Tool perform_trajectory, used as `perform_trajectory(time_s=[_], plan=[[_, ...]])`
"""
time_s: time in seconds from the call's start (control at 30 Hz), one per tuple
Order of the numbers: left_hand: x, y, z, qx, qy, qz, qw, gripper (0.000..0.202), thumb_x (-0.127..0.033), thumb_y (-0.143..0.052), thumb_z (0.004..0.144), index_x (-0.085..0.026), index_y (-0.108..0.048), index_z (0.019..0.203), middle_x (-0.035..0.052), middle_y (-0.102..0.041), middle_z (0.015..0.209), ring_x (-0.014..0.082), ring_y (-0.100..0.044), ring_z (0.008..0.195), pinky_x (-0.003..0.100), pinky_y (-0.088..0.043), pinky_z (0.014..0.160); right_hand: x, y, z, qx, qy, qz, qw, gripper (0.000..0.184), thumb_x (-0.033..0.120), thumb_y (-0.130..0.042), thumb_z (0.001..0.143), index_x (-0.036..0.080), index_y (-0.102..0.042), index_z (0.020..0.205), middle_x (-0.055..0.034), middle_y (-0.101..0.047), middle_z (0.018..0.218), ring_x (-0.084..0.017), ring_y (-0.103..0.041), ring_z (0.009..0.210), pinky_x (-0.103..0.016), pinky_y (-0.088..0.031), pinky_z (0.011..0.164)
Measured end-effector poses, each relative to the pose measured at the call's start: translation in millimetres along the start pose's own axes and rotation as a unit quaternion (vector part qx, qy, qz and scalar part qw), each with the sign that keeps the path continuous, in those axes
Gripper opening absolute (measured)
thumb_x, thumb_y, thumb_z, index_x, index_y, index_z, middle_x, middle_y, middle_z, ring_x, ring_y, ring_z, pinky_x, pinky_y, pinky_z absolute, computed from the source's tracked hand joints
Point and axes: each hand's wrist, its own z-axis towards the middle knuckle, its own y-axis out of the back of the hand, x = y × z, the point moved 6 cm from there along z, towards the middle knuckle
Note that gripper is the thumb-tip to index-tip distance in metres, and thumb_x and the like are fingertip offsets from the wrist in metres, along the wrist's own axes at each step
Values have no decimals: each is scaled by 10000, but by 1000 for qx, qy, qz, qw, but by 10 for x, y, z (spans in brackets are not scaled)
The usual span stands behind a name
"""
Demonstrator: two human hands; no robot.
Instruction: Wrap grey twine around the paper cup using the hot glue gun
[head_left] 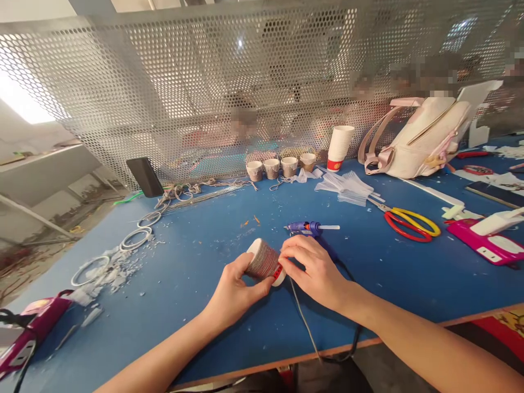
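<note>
A paper cup [263, 261] lies tilted in my left hand [234, 288], its thumb and fingers closed around it. Rows of grey-brown cord cover most of the cup's side, and a red printed band and white rim show at the end nearer my right hand. Fingers of my right hand [313, 267] are pinched against the cup at the edge of the wrapping, on the cord. From there the loose cord [302, 314] trails down over the table's front edge. Just beyond my right hand rests a blue glue gun [303, 228] with a clear glue stick in its back.
Several cord-wrapped cups [272, 170] stand along the perforated metal screen [184, 98], beside a cup stack [341, 147]. Scissors [409, 224], white strips [347, 188] and a backpack [429, 139] are on the right. White rings [136, 240], scraps, a phone [144, 177] and a power strip [39, 327] lie left.
</note>
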Motion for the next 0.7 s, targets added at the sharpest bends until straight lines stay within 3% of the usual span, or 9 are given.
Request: perform_trajectory(time_s=[0.13,0.23,0.3,0.37,0.47,0.53,0.63,0.7], plan=[[-84,119,-17,-77,-65,52,994,136,-268,-657,706,-160,-692,781,18,-689,723,162,-619,644,258,-498,645,29,158,37,-40,-13,80,996,105,162,-477,935,186,-578,919,-71,-597,903,-177,-584,871,-320,-490,776],[-104,188,-18,-111,-87,64,988,127,-270,-664,710,-169,-698,778,24,-698,751,169,-633,670,266,-509,662,84,234,46,-53,-21,97,994,100,179,-469,941,185,-568,959,-71,-595,916,-160,-579,819,-287,-493,720],[-94,212,-12,-117,-88,60,987,136,-273,-674,708,-168,-706,790,27,-705,760,175,-640,685,273,-516,681,112,253,29,-25,-34,108,993,124,210,-450,953,184,-567,922,-62,-598,887,-150,-576,777,-271,-483,697],[-68,229,-6,-119,-80,43,989,155,-268,-677,708,-164,-714,816,33,-716,780,182,-649,705,280,-524,702,104,249,-20,49,-55,105,992,244,263,-410,974,189,-564,800,-34,-591,785,-137,-568,694,-254,-465,655],[-13,249,5,-121,-59,9,991,160,-245,-669,707,-159,-717,832,41,-729,812,190,-661,731,284,-532,722,-52,294,-152,166,-95,-10,982,473,372,-365,983,199,-470,556,14,-502,562,-116,-493,497,-250,-379,510],[29,257,15,-124,-40,-12,991,159,-231,-665,701,-154,-715,830,41,-731,807,193,-665,736,287,-535,733,-255,402,-209,188,-133,-149,962,520,439,-389,959,202,-426,498,17,-478,506,-124,-482,445,-263,-318,464],[87,238,38,-114,-7,-51,992,183,-227,-663,700,-148,-715,857,40,-736,800,195,-672,738,286,-539,735,-547,533,-196,184,-194,-294,917,384,487,-500,880,203,-555,628,-24,-592,628,-194,-598,565,-269,-344,481],[118,213,52,-102,13,-69,992,187,-231,-665,704,-146,-719,862,38,-740,790,192,-674,728,282,-540,729,-683,487,-147,200,-230,-274,912,288,478,-552,837,202,-633,821,-58,-658,796,-241,-646,715,-279,-404,531]])
